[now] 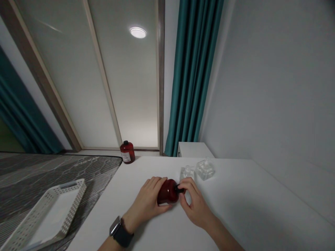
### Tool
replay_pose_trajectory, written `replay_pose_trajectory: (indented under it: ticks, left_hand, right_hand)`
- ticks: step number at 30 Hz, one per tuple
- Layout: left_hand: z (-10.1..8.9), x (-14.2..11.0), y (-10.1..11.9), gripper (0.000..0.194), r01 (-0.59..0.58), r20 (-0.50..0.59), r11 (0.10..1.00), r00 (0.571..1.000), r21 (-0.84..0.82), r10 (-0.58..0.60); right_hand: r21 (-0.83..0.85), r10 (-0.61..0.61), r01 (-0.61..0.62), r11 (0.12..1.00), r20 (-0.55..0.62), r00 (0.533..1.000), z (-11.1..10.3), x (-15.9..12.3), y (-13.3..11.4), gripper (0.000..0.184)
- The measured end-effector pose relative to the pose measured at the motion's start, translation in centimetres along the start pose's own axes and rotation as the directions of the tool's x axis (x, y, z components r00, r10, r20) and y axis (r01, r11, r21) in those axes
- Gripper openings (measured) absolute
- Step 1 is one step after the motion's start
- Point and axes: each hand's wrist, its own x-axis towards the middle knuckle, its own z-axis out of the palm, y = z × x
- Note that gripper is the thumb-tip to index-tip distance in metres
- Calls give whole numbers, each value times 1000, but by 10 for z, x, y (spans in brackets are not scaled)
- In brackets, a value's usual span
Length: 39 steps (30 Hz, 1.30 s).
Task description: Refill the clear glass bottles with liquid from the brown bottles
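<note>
A dark red bottle (167, 192) lies tilted on its side over the white table, its neck pointing right. My left hand (150, 197), with a watch on its wrist, is wrapped round the bottle's body. At the neck, the fingertips of my right hand (193, 202) are closed on the black cap (179, 189); whether the cap is still seated on the neck is hidden by the fingers. Just behind my right hand sits a clear glass bottle (187, 171), partly covered by it. A second clear glass bottle (205, 169) is to its right.
Another red bottle (127, 153) with a black cap and white label stands upright at the table's far left corner. A white perforated basket (74, 202) is lower left, beyond the edge of the white table (110, 205). A white cabinet (195, 150) and teal curtain (193, 87) are behind.
</note>
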Motion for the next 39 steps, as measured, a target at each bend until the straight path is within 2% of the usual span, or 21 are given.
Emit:
replay_pose_trajectory:
  ticks: [6,12,17,22,26,30,34,39]
  left_hand:
    - [0,0,0,74,4,7,1000,1000,3,-4]
    - [2,0,-1,78,-17,-4,1000,1000,-1,17]
    - [4,-1,-5,80,-23,-22,999,1000,-22,22]
    - [4,-2,-8,79,5,-41,998,999,-69,-8]
    - [9,-1,-15,77,118,-86,978,987,-170,-134]
    - [18,2,-29,73,273,-172,876,916,-397,-363]
    - [23,7,-44,67,272,-119,732,893,-625,-434]
    - [26,14,-63,67,251,-142,678,872,-691,-468]
  right_hand:
    - [-33,-35,35,999,5,999,0,-1,2,32]
    - [2,-29,29,1000,22,999,1,-3,5,18]
    - [-29,-57,58,998,32,998,1,-4,4,31]
    - [-89,-113,111,990,-13,994,-2,-4,5,38]
    - [-138,-89,72,988,-121,989,-2,-3,9,35]
    - [-124,11,-34,992,-183,983,2,-2,12,31]
    - [-57,92,-101,993,-138,986,9,-4,13,32]
    - [-13,108,-108,994,-6,994,17,-7,12,29]
